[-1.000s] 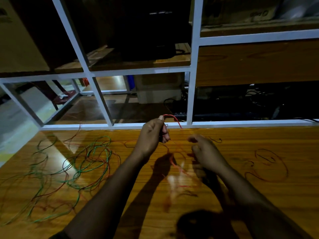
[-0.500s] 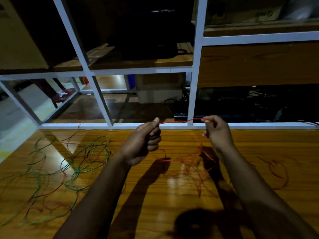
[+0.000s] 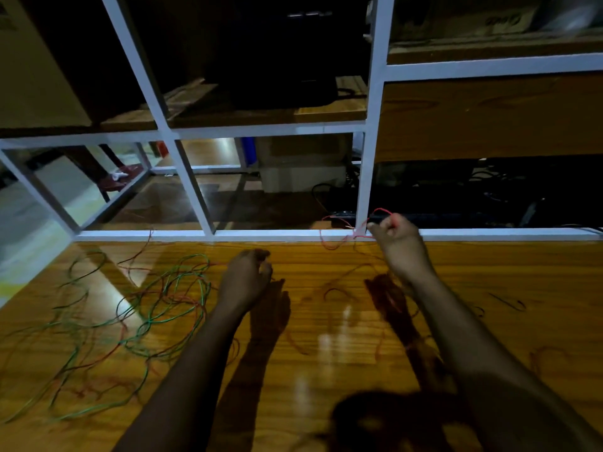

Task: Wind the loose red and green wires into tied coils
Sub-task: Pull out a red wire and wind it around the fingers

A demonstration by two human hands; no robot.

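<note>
Thin red wire looping limply from right hand pinching it at 1 o'clock, left hand loosely curled, seemingly empty, red-green tangle at 9 o'clock on table

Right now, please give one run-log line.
right hand: grips red wire | left hand: open | wire tangle: loose on table
</note>
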